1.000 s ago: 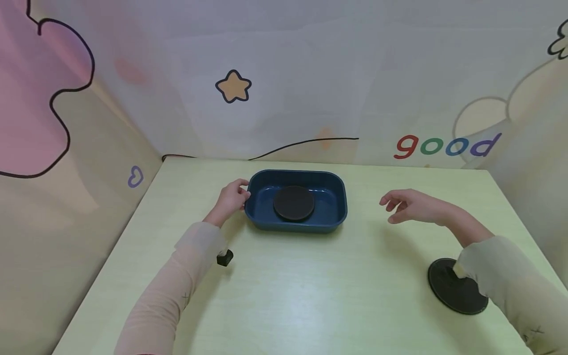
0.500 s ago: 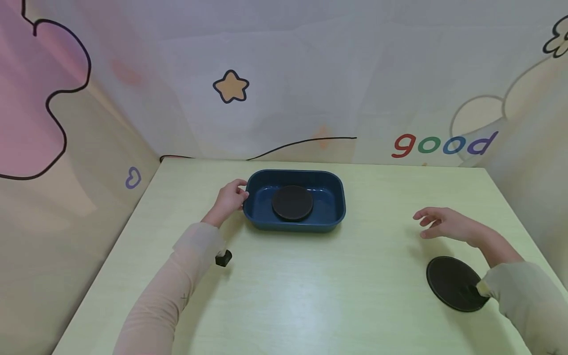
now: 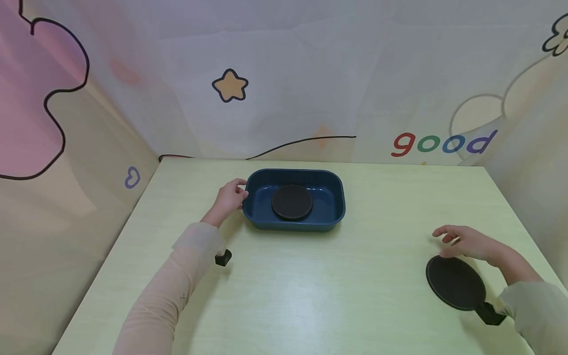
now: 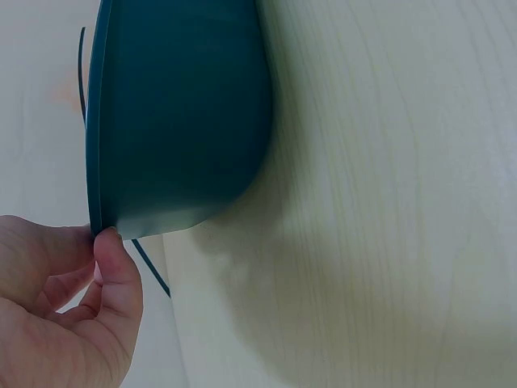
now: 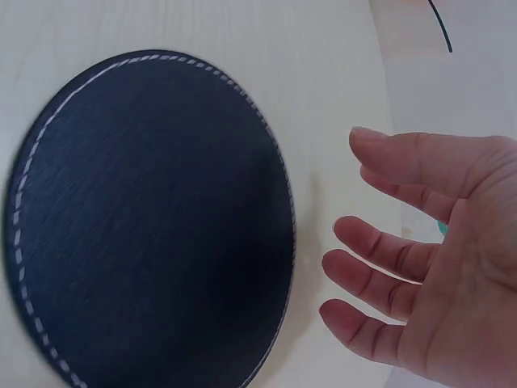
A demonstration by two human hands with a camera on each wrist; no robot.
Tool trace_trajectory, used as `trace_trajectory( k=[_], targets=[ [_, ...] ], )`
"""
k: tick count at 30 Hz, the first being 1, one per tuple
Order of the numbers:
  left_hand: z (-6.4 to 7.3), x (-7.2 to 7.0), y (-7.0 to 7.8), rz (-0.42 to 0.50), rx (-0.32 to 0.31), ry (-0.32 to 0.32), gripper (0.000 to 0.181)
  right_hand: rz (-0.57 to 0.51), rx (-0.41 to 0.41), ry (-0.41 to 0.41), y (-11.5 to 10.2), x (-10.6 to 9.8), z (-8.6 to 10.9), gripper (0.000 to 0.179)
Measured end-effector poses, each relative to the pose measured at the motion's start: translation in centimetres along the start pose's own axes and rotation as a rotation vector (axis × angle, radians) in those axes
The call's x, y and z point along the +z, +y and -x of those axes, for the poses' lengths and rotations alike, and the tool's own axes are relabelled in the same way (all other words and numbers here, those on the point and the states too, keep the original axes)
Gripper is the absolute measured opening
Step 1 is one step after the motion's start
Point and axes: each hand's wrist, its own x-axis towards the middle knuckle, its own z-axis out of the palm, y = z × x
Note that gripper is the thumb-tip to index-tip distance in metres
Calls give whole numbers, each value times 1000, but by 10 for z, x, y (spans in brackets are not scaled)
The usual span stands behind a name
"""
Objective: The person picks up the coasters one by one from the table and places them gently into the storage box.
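A dark blue rectangular baking dish (image 3: 328,199) sits toward the back of the table. My left hand (image 3: 228,199) pinches its left rim between thumb and fingers, as the left wrist view shows up close at the dish wall (image 4: 182,121). Inside the dish lies a thick round black piece (image 3: 292,202). On the right, a round black coaster (image 3: 454,283) with white stitching round its edge lies on the table. My right hand (image 3: 470,242) is over the coaster's far edge, fingers loosely bent and holding nothing. In the right wrist view the fingers stand apart beside the coaster (image 5: 153,218).
The pale wood-grain table (image 3: 284,296) is backed by a printed cloth wall (image 3: 288,88). Cloth also hangs along the left and right sides. A small black wrist camera (image 3: 223,257) shows by the left cuff, another wrist camera (image 3: 490,313) by the right cuff.
My right hand has moved right and toward me, from beside the dish to the coaster, whose surface now shows more fully. The left hand still holds the dish rim.
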Motion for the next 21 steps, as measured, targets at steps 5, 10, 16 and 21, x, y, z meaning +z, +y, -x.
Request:
trace_trajectory(
  k=[5,10,16,21],
  targets=[
    [0,0,0,-2,-1,0,36,3,19,-15,11,4,6,53],
    [1,0,2,0,5,-1,36,12,30,-6,20,8,10,52],
    [1,0,2,-4,-1,3,36,23,40,4,25,11,13,47],
    [1,0,1,-20,13,5,36,40,62,18,26,13,14,40]
  ],
)
